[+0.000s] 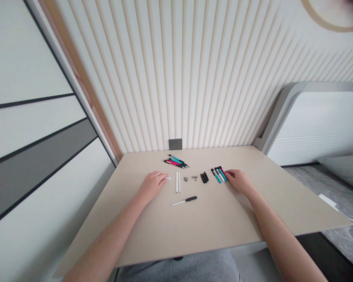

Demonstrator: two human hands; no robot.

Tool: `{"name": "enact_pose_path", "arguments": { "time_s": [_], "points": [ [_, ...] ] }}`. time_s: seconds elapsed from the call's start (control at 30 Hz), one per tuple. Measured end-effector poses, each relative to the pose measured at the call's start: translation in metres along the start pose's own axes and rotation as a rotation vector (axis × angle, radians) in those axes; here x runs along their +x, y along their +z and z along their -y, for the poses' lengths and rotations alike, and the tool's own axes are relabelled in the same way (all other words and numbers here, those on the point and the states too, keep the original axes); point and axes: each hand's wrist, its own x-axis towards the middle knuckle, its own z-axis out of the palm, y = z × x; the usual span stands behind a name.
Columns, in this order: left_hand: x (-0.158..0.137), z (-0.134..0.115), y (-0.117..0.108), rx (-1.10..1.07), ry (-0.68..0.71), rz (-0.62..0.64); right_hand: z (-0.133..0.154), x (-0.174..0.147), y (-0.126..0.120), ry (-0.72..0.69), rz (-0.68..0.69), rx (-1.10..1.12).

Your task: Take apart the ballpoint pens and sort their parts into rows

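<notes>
My left hand (153, 185) rests on the table with its fingers drawn together at several small white pieces (168, 178); whether it pinches one is hidden. At the right end of a row of pen barrels (218, 175), my right hand (237, 180) has its fingers closed at the red barrel (222, 170). Between the hands lie two white refill tubes (177, 182), small metal-coloured parts (185, 179), more small parts (194, 178) and black grips (204, 177). Nearer to me, a black grip with a white tube in it (191, 199) lies aslant.
Several whole pens (176, 161), red, blue and black, lie in a pile at the back of the table (153, 231). A ribbed wall (176, 78) with a dark socket (175, 144) stands behind. White cabinet panels (32, 164) are on the left, a bed headboard (314, 121) on the right.
</notes>
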Motion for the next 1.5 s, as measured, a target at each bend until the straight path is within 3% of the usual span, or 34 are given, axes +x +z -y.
{"name": "enact_pose_path", "arguments": {
  "time_s": [0.13,0.23,0.33,0.4,0.5,0.77,0.93,1.07,1.23,1.5],
  "points": [
    [-0.003,-0.003,-0.007,0.014,-0.024,-0.020,0.014,-0.006,-0.005,-0.047,-0.156,0.019],
    [-0.004,-0.008,-0.014,0.025,0.003,-0.026,0.040,-0.018,-0.006,-0.312,-0.228,0.091],
    [-0.004,-0.016,-0.019,0.010,0.097,-0.015,0.074,-0.036,0.000,-0.696,-0.078,0.112],
    [-0.004,-0.023,-0.021,-0.006,0.175,0.021,0.095,-0.046,0.006,-0.853,0.017,0.088],
    [-0.005,-0.033,-0.024,-0.033,0.299,0.125,0.113,-0.057,0.016,-0.965,0.137,0.031],
    [-0.009,-0.045,-0.026,-0.070,0.442,0.195,0.123,-0.053,0.027,-0.919,0.123,-0.050],
    [-0.007,-0.037,-0.021,0.014,0.363,0.129,0.150,-0.039,0.019,-0.875,0.073,-0.005],
    [-0.007,-0.022,-0.023,0.024,0.269,0.032,0.165,-0.036,0.028,-0.840,0.037,0.100],
    [-0.008,-0.009,-0.032,-0.019,0.202,0.011,0.156,-0.043,0.041,-0.765,0.073,0.144],
    [-0.007,-0.003,-0.033,-0.022,0.176,-0.006,0.134,-0.042,0.025,-0.705,0.235,0.163]
  ]
}}
